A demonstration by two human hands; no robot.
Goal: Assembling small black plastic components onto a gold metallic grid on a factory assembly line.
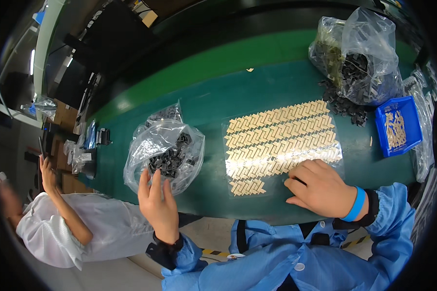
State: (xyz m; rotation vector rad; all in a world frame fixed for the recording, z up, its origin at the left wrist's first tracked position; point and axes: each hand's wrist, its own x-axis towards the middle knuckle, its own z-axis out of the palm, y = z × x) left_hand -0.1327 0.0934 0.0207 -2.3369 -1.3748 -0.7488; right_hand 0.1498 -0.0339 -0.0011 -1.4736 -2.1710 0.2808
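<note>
My left hand [159,203] is open at the near edge of a clear plastic bag [133,167], its fingers spread and pointing at the small black parts [170,162] inside. No part shows in that hand. Over the near right of a clear sheet [271,188] my right hand [320,189] is bent, fingers curled downward; what they hold, if anything, is hidden. Rows of small cream-coloured angled pieces [277,138] lie in a zigzag pattern on the sheet. The nearest row is short and ends left of my right hand.
A large clear bag [366,34] spills black parts [347,106] on the green table [218,94] at back right. Beside it stands a blue bin [381,133] of cream pieces. Another person's hand [47,174] holds a dark flat object at far left.
</note>
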